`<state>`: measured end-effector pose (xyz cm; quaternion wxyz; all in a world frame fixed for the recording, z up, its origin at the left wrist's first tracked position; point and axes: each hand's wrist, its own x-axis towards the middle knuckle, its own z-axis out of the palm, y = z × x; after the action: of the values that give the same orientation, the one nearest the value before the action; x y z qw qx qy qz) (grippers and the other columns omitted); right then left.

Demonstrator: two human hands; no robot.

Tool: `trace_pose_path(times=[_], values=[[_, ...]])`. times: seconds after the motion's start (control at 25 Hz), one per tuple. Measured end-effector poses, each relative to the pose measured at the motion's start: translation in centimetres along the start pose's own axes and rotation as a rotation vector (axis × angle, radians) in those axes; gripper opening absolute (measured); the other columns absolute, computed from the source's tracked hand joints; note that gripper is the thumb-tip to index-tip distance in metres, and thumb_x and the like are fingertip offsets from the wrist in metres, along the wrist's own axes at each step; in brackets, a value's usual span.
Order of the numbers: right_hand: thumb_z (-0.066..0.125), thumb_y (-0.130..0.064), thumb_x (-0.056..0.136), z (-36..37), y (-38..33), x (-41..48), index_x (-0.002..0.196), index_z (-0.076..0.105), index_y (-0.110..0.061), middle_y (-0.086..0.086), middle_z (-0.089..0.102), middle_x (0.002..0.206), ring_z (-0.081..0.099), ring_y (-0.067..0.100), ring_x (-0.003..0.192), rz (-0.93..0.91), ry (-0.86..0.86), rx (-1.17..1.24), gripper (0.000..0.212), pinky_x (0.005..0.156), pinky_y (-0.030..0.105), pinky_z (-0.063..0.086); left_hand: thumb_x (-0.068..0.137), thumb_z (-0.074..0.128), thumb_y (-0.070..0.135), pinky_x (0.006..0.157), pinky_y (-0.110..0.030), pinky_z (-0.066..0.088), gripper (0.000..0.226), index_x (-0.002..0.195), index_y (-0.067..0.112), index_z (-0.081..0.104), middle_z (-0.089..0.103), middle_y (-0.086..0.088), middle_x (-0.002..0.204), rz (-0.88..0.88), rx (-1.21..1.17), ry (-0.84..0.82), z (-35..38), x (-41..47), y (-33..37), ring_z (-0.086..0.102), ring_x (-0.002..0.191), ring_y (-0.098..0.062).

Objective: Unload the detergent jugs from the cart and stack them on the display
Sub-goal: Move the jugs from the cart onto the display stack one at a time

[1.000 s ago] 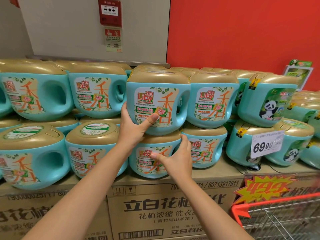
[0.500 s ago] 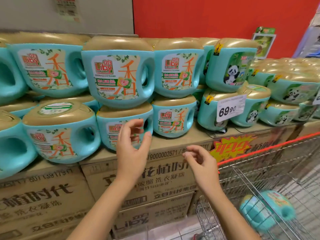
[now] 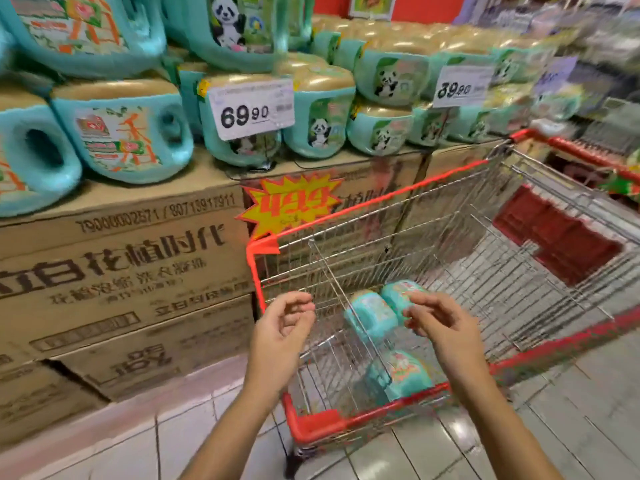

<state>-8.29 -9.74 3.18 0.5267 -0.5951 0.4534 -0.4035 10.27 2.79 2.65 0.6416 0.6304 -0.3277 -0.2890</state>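
Left hand (image 3: 280,329) and right hand (image 3: 446,329) are held empty over the cart (image 3: 332,422), fingers (image 3: 298,306) loosely curled; the jugs (image 3: 370,317) inside are evidently sought

Of the person, only two slender forearms and two hands are being shown: the left hand (image 3: 280,327) is being carried on the left forearm (image 3: 239,420), and the right hand (image 3: 446,327) on the right forearm (image 3: 502,420). Both forearms are being seen bare and uncovered along all of their visible length, from the wrists down to the lower edge of the picture. Finer detail of the fingers and nails is being smeared by blur beyond telling.
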Motion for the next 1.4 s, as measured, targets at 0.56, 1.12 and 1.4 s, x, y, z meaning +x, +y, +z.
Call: trace_pose_path(times=[0.56,1.12,1.4], values=[[0.059,-0.001,0.087,-8.0,9.7,21.3,0.096,0.064,-0.004,0.009,0.059,0.075,0.059,0.026,0.076,0.150,-0.253,-0.482,0.011,0.076,0.039,0.050,0.091,0.055,0.001,0.076,-0.026,0.052,0.022,0.110,0.010,0.062,0.063,-0.008,0.097,-0.511,-0.015,0.158,22.5,12.8,-9.9,0.059,0.081,-0.018],[0.066,-0.010,0.086,-7.6,32.0,35.1,0.102,0.057,-0.008,0.007,0.058,0.089,0.055,0.019,0.082,0.467,-0.497,-0.607,0.018,0.069,0.022,0.045,0.096,0.055,0.007,0.083,-0.033,0.042,0.032,0.127,-0.004,0.053,0.058,-0.019,0.116,-1.081,0.084,0.369,25.7,21.5,-33.8,0.051,0.092,-0.021],[0.080,-0.006,0.076,-3.9,42.6,37.7,0.108,0.053,-0.002,0.012,0.061,0.105,0.060,0.032,0.104,0.634,-0.514,-0.414,0.042,0.090,0.039,0.051,0.096,0.055,0.002,0.056,-0.018,0.047,0.035,0.129,0.012,0.048,0.066,-0.011,0.091,-1.116,-0.021,0.384,27.1,23.0,-43.2,0.060,0.053,0.000]])
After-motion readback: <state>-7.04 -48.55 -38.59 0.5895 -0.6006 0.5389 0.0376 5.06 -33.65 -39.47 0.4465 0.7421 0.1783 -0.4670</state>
